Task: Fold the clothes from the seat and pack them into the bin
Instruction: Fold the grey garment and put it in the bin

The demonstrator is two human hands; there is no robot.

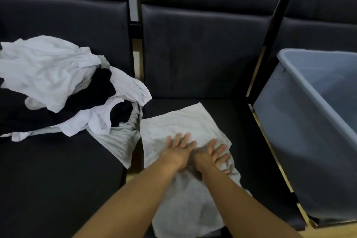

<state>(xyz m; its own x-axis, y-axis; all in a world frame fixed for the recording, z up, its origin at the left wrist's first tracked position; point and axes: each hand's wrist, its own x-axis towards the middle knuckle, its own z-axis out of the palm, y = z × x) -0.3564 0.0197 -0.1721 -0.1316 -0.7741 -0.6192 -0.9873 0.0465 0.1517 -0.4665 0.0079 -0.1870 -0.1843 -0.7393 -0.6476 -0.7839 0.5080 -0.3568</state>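
A: The light grey, loosely woven garment (185, 127) lay spread on the middle black padded seat (202, 60), its near end hanging over the front edge. To do this fold well, I judged the palms should sweep outward from the centre before the next crease.

B: And the hands?

A: Both pressed flat, side by side. The left hand (178, 150) had straight, spread fingers; the right hand (211, 155) lay beside it, thumbs nearly touching, possibly overlapping. Neither grip was clenched; both were released, only pressing.

B: The rest?

A: The heap of white and black clothes (63, 87) waited on the left seat; the grey plastic bin (301, 121) stood at right.
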